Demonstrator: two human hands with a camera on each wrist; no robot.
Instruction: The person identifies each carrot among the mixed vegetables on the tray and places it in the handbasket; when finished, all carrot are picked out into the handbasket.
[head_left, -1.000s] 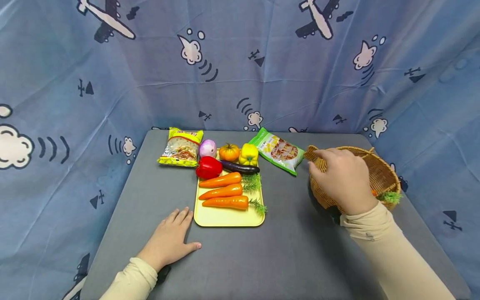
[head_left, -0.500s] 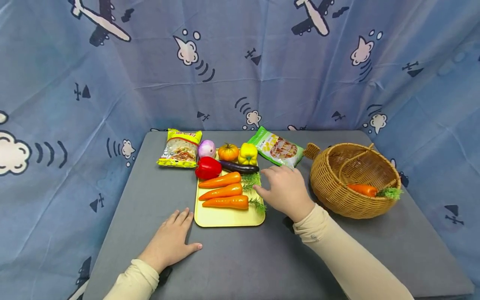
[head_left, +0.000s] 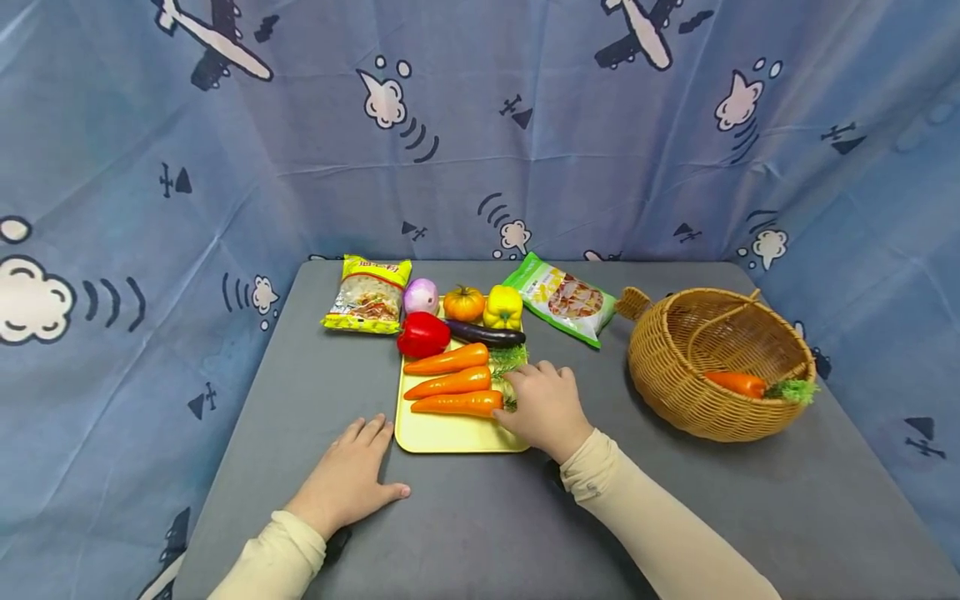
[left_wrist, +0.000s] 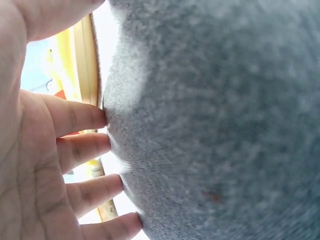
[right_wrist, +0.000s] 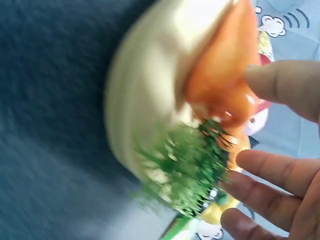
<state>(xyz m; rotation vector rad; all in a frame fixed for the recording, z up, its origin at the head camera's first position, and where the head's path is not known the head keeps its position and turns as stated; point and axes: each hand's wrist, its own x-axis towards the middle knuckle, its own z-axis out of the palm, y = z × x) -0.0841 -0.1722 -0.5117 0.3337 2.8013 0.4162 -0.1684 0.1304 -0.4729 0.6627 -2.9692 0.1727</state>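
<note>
Across the yellow tray [head_left: 450, 437], head view: the nearest carrot [head_left: 456, 404] lies with its leafy end beneath the right hand [head_left: 546, 410]. Left wrist: the left hand [left_wrist: 37, 150], fingers spread, holding nothing, rests its fingertips on the bench [left_wrist: 210, 125]. Right wrist: the right grip stands wide, holding nothing; thumb contact cannot be told. Pinching the crown, not the leaves [right_wrist: 182, 167], should hold best.

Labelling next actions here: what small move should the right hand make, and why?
Probably pinch the front carrot near its leafy end: the right hand is there, thumb and fingers spread, not yet closed. Another carrot already lies in the basket, which suggests a pickup.
</note>
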